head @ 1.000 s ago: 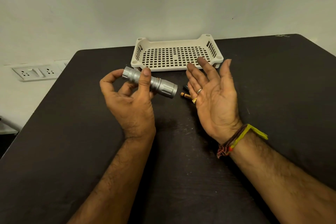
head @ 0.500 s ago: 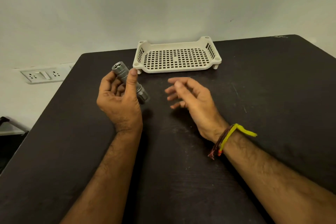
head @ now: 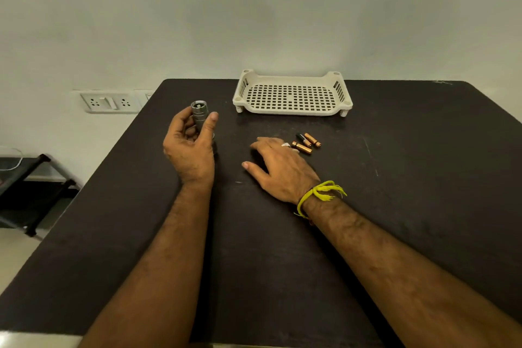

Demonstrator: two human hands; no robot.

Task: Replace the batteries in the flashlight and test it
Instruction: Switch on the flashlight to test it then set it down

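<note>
On the black desk (head: 395, 206), three AA batteries (head: 306, 143) lie loose beside the flat, empty right hand (head: 278, 169); the left hand (head: 189, 147) grips the flashlight (head: 200, 116) upright (tail up). Loading and testing seemingly remain.

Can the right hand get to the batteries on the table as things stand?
Probably yes. The right hand lies open, palm down, on the table, its fingers right beside the batteries. Nothing lies between them. The left hand is busy holding the flashlight upright.
</note>
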